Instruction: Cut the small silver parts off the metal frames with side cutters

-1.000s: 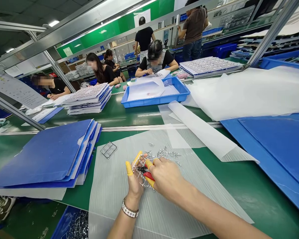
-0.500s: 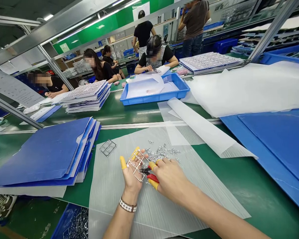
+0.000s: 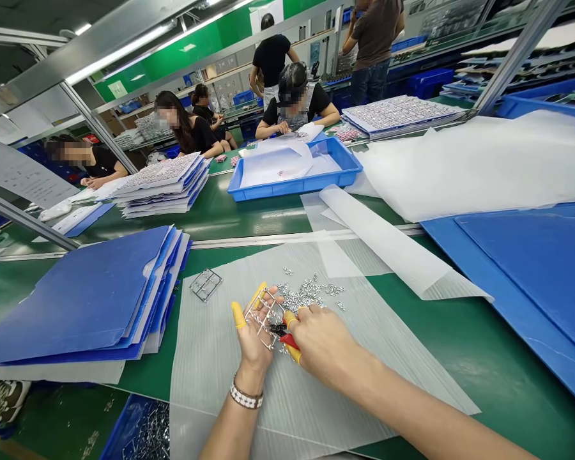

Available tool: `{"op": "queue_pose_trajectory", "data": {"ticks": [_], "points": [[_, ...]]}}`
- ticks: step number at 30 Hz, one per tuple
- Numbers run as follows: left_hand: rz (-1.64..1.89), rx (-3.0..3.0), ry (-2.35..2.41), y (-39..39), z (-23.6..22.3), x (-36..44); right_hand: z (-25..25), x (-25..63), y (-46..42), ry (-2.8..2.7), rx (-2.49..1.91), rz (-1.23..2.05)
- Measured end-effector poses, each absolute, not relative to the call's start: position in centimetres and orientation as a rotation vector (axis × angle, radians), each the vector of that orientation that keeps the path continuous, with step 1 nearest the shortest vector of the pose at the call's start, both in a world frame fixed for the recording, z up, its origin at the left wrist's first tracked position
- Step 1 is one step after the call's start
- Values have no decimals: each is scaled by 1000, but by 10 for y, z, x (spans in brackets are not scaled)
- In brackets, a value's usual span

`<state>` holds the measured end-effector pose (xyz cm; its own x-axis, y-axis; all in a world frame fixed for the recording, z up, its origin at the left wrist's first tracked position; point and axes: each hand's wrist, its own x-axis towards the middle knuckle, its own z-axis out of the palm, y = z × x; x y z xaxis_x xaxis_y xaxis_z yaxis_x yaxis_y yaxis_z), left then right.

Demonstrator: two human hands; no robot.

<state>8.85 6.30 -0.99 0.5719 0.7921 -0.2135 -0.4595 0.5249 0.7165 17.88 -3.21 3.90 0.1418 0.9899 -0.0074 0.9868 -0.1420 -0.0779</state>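
Observation:
My left hand [image 3: 252, 332], with yellow finger cots, holds a small silver metal frame of parts [image 3: 263, 316] above a grey corrugated sheet [image 3: 230, 377]. My right hand [image 3: 323, 342] grips red-handled cutters [image 3: 285, 335] whose tip meets the frame. A pile of small cut metal pieces [image 3: 309, 292] lies just beyond my hands. An empty metal frame [image 3: 206, 284] rests on the sheet to the left.
A stack of blue sheets [image 3: 86, 300] lies at left, larger blue sheets [image 3: 531, 268] at right. A blue tray [image 3: 294, 185] and white paper [image 3: 460, 172] sit farther back. Several co-workers sit across the green table [image 3: 460, 358]. A blue bin of metal parts [image 3: 138, 434] is below.
The view has shifted slightly. My left hand turned the frame and spread its fingers a little; my right hand keeps the cutters at the frame.

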Motion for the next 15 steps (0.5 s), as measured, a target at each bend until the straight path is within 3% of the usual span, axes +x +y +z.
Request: {"op": "queue_pose_trajectory", "data": {"ticks": [15], "points": [[794, 615, 495, 66, -7, 85, 41, 201, -31, -1865, -2440, 79]]}}
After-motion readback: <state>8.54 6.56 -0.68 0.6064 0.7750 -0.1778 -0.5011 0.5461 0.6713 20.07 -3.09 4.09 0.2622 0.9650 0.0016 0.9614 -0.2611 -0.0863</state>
